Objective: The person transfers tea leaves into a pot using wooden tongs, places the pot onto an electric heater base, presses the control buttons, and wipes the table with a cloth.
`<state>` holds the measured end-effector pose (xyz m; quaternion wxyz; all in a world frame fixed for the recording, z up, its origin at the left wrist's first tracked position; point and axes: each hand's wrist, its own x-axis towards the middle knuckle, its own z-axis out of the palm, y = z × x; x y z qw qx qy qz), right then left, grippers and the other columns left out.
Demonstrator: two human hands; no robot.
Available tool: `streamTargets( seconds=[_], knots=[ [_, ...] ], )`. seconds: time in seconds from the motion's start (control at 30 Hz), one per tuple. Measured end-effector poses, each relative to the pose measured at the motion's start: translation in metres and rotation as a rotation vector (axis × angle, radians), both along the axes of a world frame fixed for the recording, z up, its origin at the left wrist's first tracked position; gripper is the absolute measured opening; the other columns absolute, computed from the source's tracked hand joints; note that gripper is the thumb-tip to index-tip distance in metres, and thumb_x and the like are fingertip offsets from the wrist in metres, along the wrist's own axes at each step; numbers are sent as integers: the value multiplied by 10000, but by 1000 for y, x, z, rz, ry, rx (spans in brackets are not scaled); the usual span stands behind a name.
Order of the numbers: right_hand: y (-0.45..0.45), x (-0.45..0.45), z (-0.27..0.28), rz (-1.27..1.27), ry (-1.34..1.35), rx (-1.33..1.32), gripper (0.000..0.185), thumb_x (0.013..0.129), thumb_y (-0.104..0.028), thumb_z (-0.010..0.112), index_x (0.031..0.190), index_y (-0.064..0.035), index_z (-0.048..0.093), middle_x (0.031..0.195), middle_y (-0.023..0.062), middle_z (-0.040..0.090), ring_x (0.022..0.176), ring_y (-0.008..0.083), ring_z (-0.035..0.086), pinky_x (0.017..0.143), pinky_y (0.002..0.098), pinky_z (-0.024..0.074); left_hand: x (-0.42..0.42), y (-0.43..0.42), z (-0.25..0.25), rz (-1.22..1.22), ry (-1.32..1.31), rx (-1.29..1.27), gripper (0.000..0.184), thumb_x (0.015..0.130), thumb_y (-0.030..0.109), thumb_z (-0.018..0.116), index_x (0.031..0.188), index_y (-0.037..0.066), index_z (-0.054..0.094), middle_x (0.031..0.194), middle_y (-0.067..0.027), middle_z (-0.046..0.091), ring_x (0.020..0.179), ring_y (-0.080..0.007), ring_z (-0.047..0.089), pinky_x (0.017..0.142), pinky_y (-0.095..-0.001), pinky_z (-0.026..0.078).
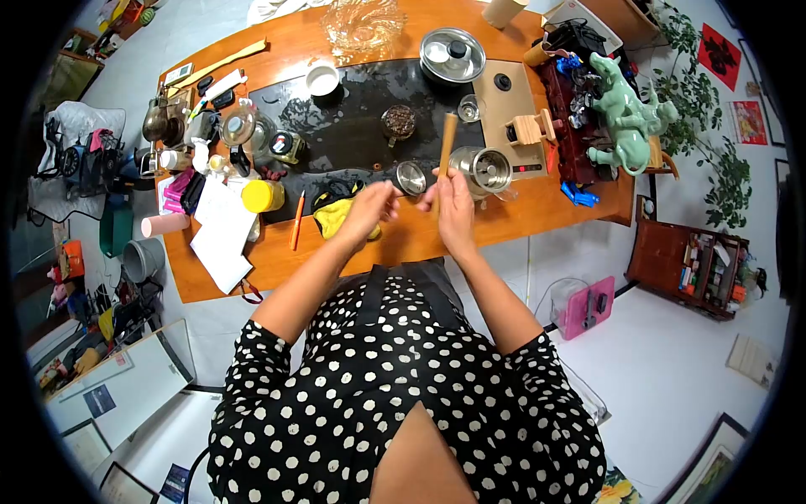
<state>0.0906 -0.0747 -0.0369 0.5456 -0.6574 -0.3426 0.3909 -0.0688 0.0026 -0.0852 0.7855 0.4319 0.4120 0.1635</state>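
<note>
My right hand is closed round a slim bamboo stick, held upright over the front of the table. To its left, my left hand has its fingers curled inward; whether anything small is between them I cannot make out. Beneath the left hand lies a yellow and black cloth. A small round metal-rimmed dish sits between the hands, just beyond them. Right of the stick stands a glass pot with a steel strainer. A glass cup of dark dry leaves rests farther back on the black tray.
Left on the table are a yellow-lidded jar, an orange pen, white papers and a glass kettle. At the back stand a white cup and a lidded steel pot. A green ox figurine stands right.
</note>
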Motion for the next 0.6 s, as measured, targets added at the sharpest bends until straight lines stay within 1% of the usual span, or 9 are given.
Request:
streamTargets(
  seconds=[0.03, 0.07, 0.1, 0.13, 0.17, 0.2, 0.27, 0.37, 0.6],
  knots=[
    [4, 6, 5, 2, -105, -136, 234, 1034, -232, 434, 1122, -33, 520, 868, 121, 628, 714, 182, 616, 614, 353, 478, 2, 9, -19, 59, 0, 31, 316, 1022, 356, 463, 967, 82, 609, 786, -6, 591, 677, -94, 570, 606, -240, 468],
    [8, 9, 7, 4, -212, -271, 223, 1031, -221, 434, 1122, -35, 517, 866, 135, 631, 738, 208, 630, 631, 370, 480, 7, 19, -26, 127, 51, -30, 214, 1005, 274, 510, 925, 92, 590, 794, 0, 591, 678, -94, 575, 603, -231, 466],
    [11, 11, 2, 41, -358, -251, 207, 1022, -202, 442, 1128, -40, 516, 877, 153, 631, 761, 245, 633, 640, 392, 479, 13, 28, -25, 150, 132, -27, 187, 991, 250, 525, 994, 75, 591, 831, -14, 602, 685, -103, 586, 609, -230, 473],
    [12, 12, -9, 78, -504, -231, 195, 1014, -184, 449, 1134, -45, 515, 888, 171, 631, 783, 283, 636, 648, 413, 478, 19, 35, -36, 168, 160, -32, 200, 981, 235, 540, 1076, 63, 579, 856, -24, 607, 686, -109, 591, 613, -233, 478],
    [14, 12, -22, 113, -648, -206, 187, 1005, -165, 457, 1140, -49, 514, 898, 189, 631, 806, 321, 639, 657, 435, 477, 24, 42, -47, 184, 188, -35, 251, 971, 220, 555, 1157, 52, 567, 881, -34, 612, 688, -116, 596, 617, -235, 483],
    [17, 13, -35, 100, -724, -113, 199, 977, -140, 482, 1155, -61, 522, 967, 193, 637, 848, 405, 613, 676, 484, 479, 30, 47, -53, 190, 219, -34, 289, 964, 206, 563, 1208, 51, 543, 897, -39, 614, 690, -120, 598, 618, -237, 485],
    [25, 16, -57, 80, -822, -93, 211, 967, -138, 499, 1163, -65, 527, 970, 175, 627, 852, 388, 620, 679, 485, 487, 44, 56, -62, 201, 281, -33, 390, 952, 178, 580, 1310, 50, 496, 929, -48, 617, 694, -127, 603, 619, -242, 490],
    [37, 23, -71, 80, -913, -130, 226, 958, -138, 511, 1173, -75, 531, 969, 148, 613, 857, 366, 625, 690, 476, 500, 58, 66, -83, 225, 301, -31, 454, 935, 154, 603, 1357, 56, 466, 950, -53, 622, 695, -129, 609, 616, -243, 491],
    [56, 27, -99, 64, -988, -151, 211, 955, -145, 516, 1160, -102, 541, 918, 116, 597, 839, 326, 633, 672, 448, 512, 74, 75, -103, 282, 277, -42, 396, 931, 151, 613, 1302, 55, 515, 961, -56, 626, 693, -122, 608, 612, -245, 491]
  ],
)
